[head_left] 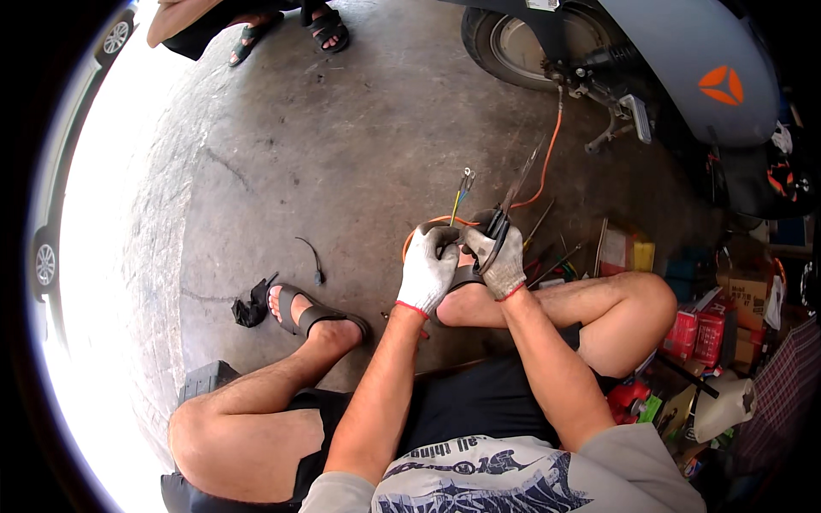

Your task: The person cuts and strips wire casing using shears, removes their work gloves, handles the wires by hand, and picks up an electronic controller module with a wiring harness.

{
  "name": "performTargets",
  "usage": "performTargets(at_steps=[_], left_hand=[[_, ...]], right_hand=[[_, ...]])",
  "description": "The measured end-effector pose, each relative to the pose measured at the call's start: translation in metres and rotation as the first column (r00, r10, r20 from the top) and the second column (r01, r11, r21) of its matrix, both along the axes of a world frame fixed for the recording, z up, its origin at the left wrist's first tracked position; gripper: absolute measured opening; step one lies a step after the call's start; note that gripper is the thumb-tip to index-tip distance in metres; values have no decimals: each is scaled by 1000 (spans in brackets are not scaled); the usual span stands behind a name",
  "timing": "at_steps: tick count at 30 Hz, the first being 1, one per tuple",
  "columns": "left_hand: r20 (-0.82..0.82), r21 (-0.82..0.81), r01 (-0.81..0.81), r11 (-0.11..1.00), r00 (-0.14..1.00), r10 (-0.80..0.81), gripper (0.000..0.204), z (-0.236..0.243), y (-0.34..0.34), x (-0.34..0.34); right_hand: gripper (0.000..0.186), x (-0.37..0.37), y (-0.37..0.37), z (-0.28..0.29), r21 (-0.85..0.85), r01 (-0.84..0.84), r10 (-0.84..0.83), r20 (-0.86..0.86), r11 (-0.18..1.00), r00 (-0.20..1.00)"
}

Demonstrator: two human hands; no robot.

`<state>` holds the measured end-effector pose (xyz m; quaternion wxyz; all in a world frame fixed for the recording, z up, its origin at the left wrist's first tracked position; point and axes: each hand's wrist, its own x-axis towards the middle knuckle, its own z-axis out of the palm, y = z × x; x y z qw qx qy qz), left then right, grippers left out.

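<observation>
Perhaps scissors (521, 178) in right hand (500, 255), wheel (511, 53) well apart, broad floor (479, 132) between.

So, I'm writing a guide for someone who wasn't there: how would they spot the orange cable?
Find the grey two-wheeler at the upper right, then its wheel. From beside that wheel, the orange cable curves down toward the gloved right hand. Its bright orange colour sets it apart from the thin yellow and blue wires nearby.

Daylight glare whites out the left; fisheye distortion bends edges.
</observation>
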<state>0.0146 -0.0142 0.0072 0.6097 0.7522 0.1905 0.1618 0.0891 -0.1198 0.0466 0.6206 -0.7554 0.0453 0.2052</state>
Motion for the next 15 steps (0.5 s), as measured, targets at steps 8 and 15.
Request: performTargets(at_steps=[8,15], left_hand=[[-82,171,-77,982,992,92,12,4,0,2],[-248,-532,-253,808,959,137,14,-3,15,5]], right_hand=[[24,19,-15,-20,-141,39,20,395,989,919],[30,10,-36,8,-516,-192,361,250,835,899]])
